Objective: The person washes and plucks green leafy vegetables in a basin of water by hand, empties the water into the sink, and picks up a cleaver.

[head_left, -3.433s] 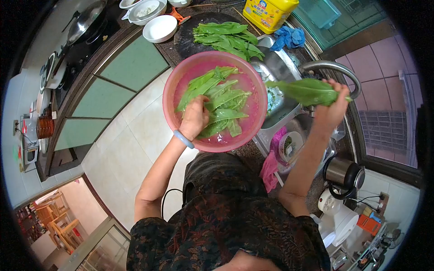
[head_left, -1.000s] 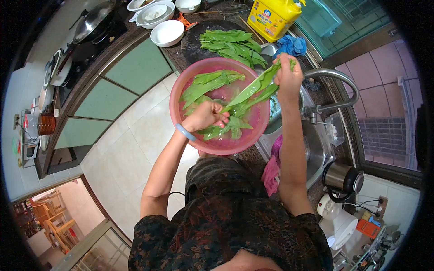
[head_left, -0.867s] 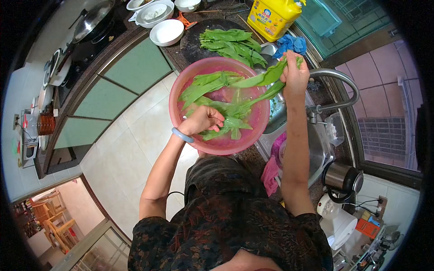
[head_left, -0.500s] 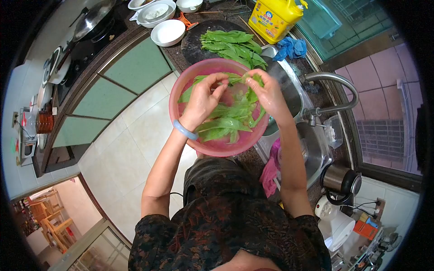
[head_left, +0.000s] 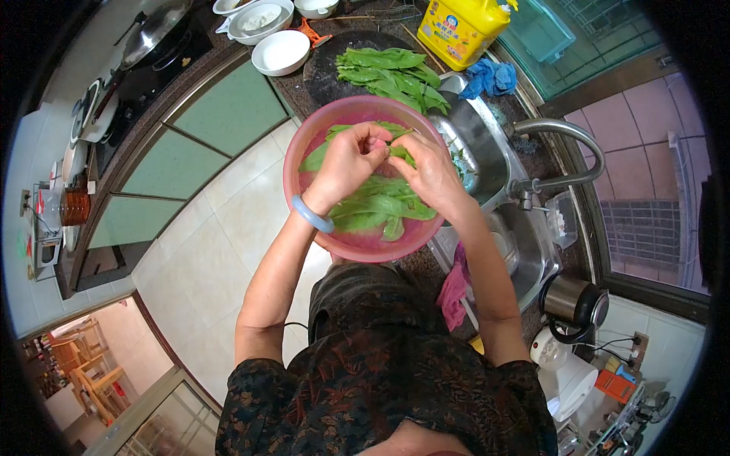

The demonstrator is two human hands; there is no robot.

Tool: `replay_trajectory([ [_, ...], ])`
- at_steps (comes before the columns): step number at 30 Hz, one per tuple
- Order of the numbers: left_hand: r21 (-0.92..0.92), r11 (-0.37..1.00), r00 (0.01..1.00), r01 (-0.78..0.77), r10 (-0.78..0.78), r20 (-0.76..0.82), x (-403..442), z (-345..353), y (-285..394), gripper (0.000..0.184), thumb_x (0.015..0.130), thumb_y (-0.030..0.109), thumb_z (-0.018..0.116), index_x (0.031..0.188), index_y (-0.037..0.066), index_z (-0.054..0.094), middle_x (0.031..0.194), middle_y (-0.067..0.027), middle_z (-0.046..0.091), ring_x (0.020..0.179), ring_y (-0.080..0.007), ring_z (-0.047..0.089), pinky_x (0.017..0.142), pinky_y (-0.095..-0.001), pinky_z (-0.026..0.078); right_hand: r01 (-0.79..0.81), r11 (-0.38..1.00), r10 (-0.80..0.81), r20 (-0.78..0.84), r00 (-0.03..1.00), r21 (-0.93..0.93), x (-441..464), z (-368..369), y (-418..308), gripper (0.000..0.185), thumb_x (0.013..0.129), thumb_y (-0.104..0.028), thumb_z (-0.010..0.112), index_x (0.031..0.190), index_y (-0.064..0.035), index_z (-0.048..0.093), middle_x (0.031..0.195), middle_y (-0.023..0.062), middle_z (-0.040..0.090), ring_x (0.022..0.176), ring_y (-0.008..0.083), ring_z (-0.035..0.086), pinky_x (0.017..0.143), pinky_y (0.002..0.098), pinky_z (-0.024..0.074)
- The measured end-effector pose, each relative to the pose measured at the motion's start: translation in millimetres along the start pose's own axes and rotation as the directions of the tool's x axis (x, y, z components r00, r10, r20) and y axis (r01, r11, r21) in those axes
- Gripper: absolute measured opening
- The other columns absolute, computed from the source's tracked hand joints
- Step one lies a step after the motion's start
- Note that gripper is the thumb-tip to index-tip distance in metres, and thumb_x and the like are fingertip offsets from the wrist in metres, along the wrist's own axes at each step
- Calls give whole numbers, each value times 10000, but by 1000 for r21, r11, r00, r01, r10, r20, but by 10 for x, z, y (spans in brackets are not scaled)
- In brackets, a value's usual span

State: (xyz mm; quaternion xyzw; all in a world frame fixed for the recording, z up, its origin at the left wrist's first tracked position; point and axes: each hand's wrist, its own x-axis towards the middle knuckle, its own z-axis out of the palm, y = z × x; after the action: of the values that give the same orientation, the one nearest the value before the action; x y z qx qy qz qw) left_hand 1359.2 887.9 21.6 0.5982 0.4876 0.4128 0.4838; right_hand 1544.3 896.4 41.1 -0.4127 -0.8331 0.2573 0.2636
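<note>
A pink basin [head_left: 296, 190] holds water and long green leaves [head_left: 372, 205]. Over its middle my left hand [head_left: 346, 166], with a pale bangle at the wrist, is closed in a pinch on the base of a leafy green. My right hand [head_left: 432, 173] pinches the same greens from the right, its fingertips meeting those of the left hand. The held greens [head_left: 401, 154] show only in part between the fingers. Behind the basin, a pile of green leaves [head_left: 391, 72] lies on a dark round board [head_left: 323, 68].
A metal sink [head_left: 487, 156] with a curved faucet [head_left: 566, 125] stands to the right. Behind it are a blue cloth [head_left: 490, 78] and a yellow jug [head_left: 460, 34]. White bowls [head_left: 280, 53] sit at the back left. A pink cloth [head_left: 454, 296] hangs at the sink's front, near a kettle [head_left: 570, 299].
My right hand has come down and left from beyond the basin's right side, bringing its greens over the water. My left hand has risen from the leaves, and the two hands now meet.
</note>
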Motion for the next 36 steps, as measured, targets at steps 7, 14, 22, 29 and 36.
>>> replay_trajectory([
  [7,107,991,996,-86,85,15,-3,25,-10,163,870,18,642,1030,-8,628,857,-9,619,784,-76,574,683,-243,487,95,995,-95,-38,995,4,12,-19,97,139,813,-43,633,935,7,588,887,196,598,851,403,592,716,431,474],
  [14,343,894,938,-287,335,-87,32,148,115,216,835,-26,622,1048,0,593,825,-26,607,761,-86,579,667,-251,489,116,993,-113,-88,990,37,86,-54,94,76,794,-10,609,841,19,557,816,192,564,782,386,573,686,431,460],
  [22,-462,887,974,19,-121,-193,180,385,-176,291,834,-37,588,1115,-6,519,796,-12,561,691,-82,538,612,-218,455,35,997,-60,-406,912,-67,-62,327,138,101,804,2,612,900,0,582,863,175,589,807,372,587,694,405,474],
  [29,-810,490,915,321,-382,132,246,496,-185,267,840,-41,598,1081,3,492,788,-32,580,626,-104,573,533,-201,488,-153,988,138,-617,774,29,-215,592,164,91,885,-57,602,954,-2,578,890,162,603,819,347,594,713,408,468],
  [36,-759,500,884,417,-417,211,286,571,-294,204,903,37,611,1083,11,519,839,-29,588,706,-97,588,635,-214,525,-169,861,451,-567,690,480,-264,740,230,147,966,-147,561,993,-3,559,859,62,588,774,155,565,727,289,472],
])
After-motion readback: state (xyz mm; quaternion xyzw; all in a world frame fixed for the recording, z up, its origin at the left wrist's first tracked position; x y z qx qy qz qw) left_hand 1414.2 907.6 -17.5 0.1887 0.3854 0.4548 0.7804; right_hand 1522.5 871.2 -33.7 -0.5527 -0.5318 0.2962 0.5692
